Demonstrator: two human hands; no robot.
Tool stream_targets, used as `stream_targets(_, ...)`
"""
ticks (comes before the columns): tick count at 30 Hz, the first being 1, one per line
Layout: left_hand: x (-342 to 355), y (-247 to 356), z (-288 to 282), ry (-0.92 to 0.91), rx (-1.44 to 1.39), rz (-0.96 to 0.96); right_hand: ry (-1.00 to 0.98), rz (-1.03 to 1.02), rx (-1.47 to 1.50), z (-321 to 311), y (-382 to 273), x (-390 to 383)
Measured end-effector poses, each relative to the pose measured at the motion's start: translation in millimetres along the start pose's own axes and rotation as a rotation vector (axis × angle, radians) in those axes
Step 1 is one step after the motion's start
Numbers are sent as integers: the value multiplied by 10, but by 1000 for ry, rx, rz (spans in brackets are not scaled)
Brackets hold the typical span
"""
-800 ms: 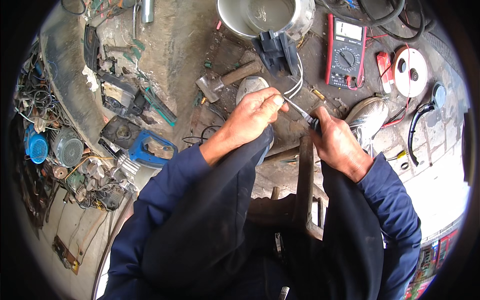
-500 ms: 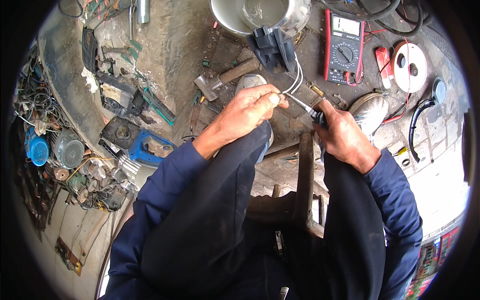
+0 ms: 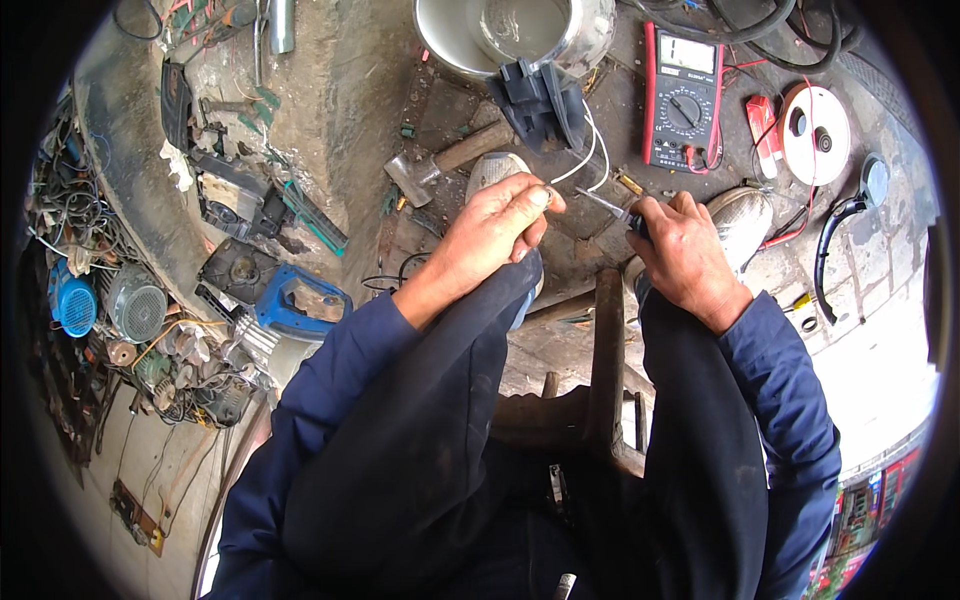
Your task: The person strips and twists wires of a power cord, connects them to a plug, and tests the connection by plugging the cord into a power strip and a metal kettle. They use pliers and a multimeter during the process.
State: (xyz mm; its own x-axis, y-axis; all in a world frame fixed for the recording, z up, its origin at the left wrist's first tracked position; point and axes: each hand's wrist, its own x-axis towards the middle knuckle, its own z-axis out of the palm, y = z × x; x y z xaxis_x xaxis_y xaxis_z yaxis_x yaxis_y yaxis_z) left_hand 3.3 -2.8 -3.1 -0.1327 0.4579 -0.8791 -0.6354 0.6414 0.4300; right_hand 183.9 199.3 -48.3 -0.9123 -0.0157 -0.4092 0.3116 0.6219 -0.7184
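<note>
My left hand (image 3: 497, 228) is closed above my left knee, thumb and forefinger pinched at the end of a white wire (image 3: 572, 172); the fingers partly hide that end. A second white wire (image 3: 605, 160) curves down close to the tip of a slim, tapered metal tool (image 3: 606, 207). My right hand (image 3: 688, 258) grips this tool by its dark handle, the blade pointing toward my left hand. Both wires come from a black plastic part (image 3: 540, 105) that leans against a shiny metal pot (image 3: 455, 45).
A hammer (image 3: 410, 180) lies left of my left shoe. Beyond my right shoe are a red-and-black multimeter (image 3: 685, 95), a red-and-white box (image 3: 764, 140) and a white spool (image 3: 815, 150). Motors (image 3: 137, 300), a blue tool housing (image 3: 290, 305) and scrap crowd the left. A wooden stool (image 3: 606, 350) stands between my legs.
My hands have moved slightly apart. The tool's tip has drawn away from my left fingertips, and the second white wire now hangs apart from them.
</note>
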Motion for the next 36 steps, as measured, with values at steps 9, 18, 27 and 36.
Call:
stream_targets(9,5,-47,2,-39,-1,11,-328,219,37,72,55,-99)
stream_targets(18,14,-132,-32,-97,-184,3,-405,176,162,-275,-94,-177)
stream_targets(27,15,-145,-35,-122,-256,-13,-336,215,275,-454,-212,-148)
stream_targets(36,8,-110,0,-157,-281,-45,-260,198,273,-273,-310,-9)
